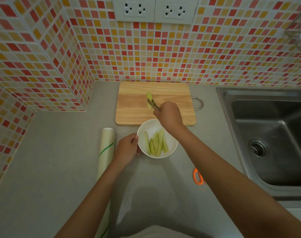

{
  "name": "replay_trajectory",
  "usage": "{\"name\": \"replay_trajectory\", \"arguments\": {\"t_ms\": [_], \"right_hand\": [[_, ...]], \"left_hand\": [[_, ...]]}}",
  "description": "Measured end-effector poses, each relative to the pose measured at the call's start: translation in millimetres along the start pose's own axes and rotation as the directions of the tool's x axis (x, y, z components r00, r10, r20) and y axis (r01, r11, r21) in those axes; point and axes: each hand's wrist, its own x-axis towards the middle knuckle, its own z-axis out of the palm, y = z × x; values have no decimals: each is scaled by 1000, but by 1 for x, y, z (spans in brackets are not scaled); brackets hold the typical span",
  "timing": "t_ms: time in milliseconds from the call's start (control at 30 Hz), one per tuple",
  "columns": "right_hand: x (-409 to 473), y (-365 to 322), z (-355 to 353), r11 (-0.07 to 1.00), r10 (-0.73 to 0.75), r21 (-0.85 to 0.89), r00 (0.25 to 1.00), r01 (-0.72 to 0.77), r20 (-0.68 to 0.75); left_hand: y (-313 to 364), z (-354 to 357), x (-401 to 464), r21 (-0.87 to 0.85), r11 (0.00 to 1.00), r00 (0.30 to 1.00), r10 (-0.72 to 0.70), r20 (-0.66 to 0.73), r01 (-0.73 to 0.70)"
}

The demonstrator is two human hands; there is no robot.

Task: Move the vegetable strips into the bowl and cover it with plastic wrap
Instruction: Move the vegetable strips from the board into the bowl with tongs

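A white bowl (170, 148) sits on the grey counter just in front of a wooden cutting board (132, 109). Several pale green vegetable strips (156, 143) lie inside it. One more strip (149, 97) rests on the board. My right hand (168, 115) is over the board's near side, shut on metal tongs (152, 103) whose tips meet that strip. My left hand (127, 148) grips the bowl's left rim. A roll of plastic wrap (106, 152) lies lengthwise on the counter to the left of the bowl.
A steel sink (273, 140) fills the right side. Orange-handled scissors (197, 176) lie on the counter between bowl and sink. Tiled walls stand behind and to the left, with power sockets (155, 9) above the board.
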Motion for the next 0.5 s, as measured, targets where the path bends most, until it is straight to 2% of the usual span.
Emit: {"name": "replay_trajectory", "arguments": {"t_ms": [67, 167, 333, 500], "right_hand": [[-29, 9, -11, 998, -2, 69, 999, 4, -33], [-79, 23, -16, 997, 12, 72, 1000, -13, 12], [-125, 40, 7, 992, 60, -115, 991, -46, 120], [-129, 41, 15, 965, 70, -261, 988, -32, 135]], "left_hand": [[0, 0, 0, 4, 1000, 1000, 5, 0, -5], [0, 0, 1, 19, 1000, 1000, 5, 2, -5], [-2, 1, 2, 32, 999, 1000, 6, -12, -6], [-2, 1, 2, 58, 998, 1000, 17, -3, -17]]}}
